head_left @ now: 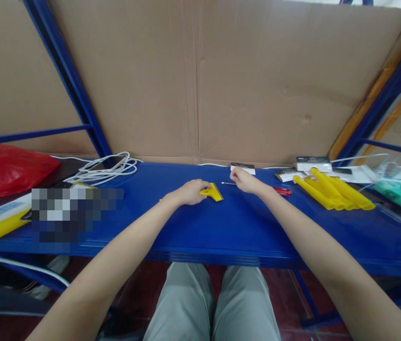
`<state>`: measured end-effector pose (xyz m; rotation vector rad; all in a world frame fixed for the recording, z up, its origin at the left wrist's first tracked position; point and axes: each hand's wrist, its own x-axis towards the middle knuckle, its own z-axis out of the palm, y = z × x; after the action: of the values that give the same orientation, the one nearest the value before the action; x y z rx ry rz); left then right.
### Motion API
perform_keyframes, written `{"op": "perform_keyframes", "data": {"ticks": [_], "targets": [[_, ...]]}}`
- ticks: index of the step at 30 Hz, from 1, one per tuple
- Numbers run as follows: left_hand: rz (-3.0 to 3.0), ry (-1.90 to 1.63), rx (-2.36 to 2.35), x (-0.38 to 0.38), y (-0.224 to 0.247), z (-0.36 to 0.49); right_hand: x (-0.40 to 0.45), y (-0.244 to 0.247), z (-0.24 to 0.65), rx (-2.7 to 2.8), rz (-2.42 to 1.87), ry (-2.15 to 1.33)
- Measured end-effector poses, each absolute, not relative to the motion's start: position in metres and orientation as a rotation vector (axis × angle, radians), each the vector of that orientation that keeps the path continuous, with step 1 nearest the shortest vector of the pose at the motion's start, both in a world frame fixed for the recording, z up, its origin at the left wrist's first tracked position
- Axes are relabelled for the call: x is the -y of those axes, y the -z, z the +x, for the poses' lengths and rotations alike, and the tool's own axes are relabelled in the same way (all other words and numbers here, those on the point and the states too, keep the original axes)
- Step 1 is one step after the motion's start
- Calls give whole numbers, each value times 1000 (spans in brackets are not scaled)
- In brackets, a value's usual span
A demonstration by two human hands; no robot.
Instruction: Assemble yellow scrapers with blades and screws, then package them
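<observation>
A yellow scraper (214, 192) with a wide head lies at the middle of the blue table (214, 232). My left hand (192, 192) is wrapped round its handle, and a yellow end shows beyond the wrist. To the right, my right hand (242, 180) is closed in a pinch; what is between the fingers is too small to make out. A thin metal screwdriver shaft (227, 183) shows just left of that hand, and a red screwdriver handle (282, 191) shows right of the forearm. A small black and white box (243, 168) sits behind my right hand.
Several yellow handles (331, 189) lie at the right beside small boxes (313, 164) and a green packet (399, 195). Coiled white cable (115, 170), a red bag (12, 169) and a yellow piece (3, 226) are at the left. A cardboard wall (200, 85) stands behind the table.
</observation>
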<state>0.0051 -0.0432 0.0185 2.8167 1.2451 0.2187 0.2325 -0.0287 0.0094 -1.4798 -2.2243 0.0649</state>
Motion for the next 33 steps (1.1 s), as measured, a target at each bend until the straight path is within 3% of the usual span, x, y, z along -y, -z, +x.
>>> {"op": "perform_keyframes", "data": {"ticks": [5, 12, 33], "targets": [[2831, -419, -1202, 35, -13, 3, 42, -5, 200, 2257, -1142, -108], [2833, -653, -1157, 29, -8, 1, 43, -1, 192, 2244, -1079, -97], [2767, -716, -1232, 31, -13, 2, 50, -7, 201, 2253, -880, -31]]}}
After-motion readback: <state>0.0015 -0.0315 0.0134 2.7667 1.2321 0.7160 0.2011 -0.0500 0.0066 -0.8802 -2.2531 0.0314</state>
